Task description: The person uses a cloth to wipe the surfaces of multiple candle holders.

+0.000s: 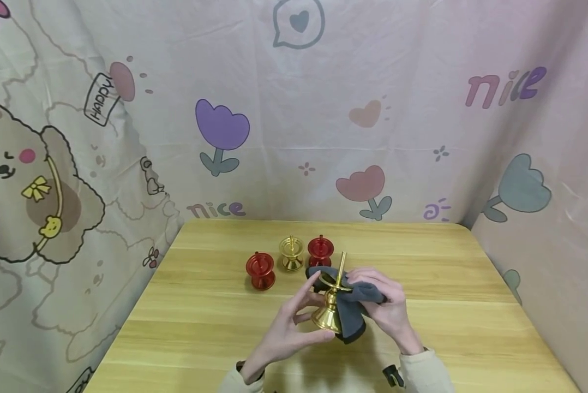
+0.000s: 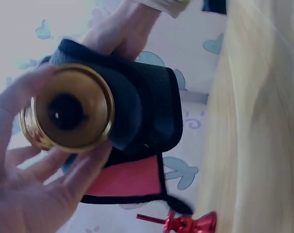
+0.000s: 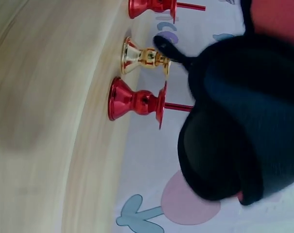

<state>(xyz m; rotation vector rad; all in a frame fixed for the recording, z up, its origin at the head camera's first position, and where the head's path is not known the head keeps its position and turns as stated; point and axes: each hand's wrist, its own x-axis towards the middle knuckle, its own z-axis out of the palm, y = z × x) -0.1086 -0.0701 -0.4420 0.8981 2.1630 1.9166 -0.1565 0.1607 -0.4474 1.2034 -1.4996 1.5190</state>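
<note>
My left hand (image 1: 296, 327) holds a gold candle holder (image 1: 327, 316) above the table, thumb and fingers around its flared base. The candle holder leans slightly, with its thin rod pointing up. In the left wrist view the round underside of the candle holder (image 2: 95, 131) faces the camera. My right hand (image 1: 384, 305) grips a dark grey cloth (image 1: 350, 322) that lies against the candle holder's plate and side. The cloth has a black edge, and its pink side (image 2: 127, 179) shows in the left wrist view. In the right wrist view the cloth (image 3: 263, 102) hides the right fingers.
Behind the hands stand a red candle holder (image 1: 261, 270), a second gold one (image 1: 291, 254) and another red one (image 1: 321, 250), partly covered by the cloth. The wooden table (image 1: 186, 322) ends at a printed fabric backdrop (image 1: 284, 109). A black object (image 1: 393, 375) is beside the right sleeve.
</note>
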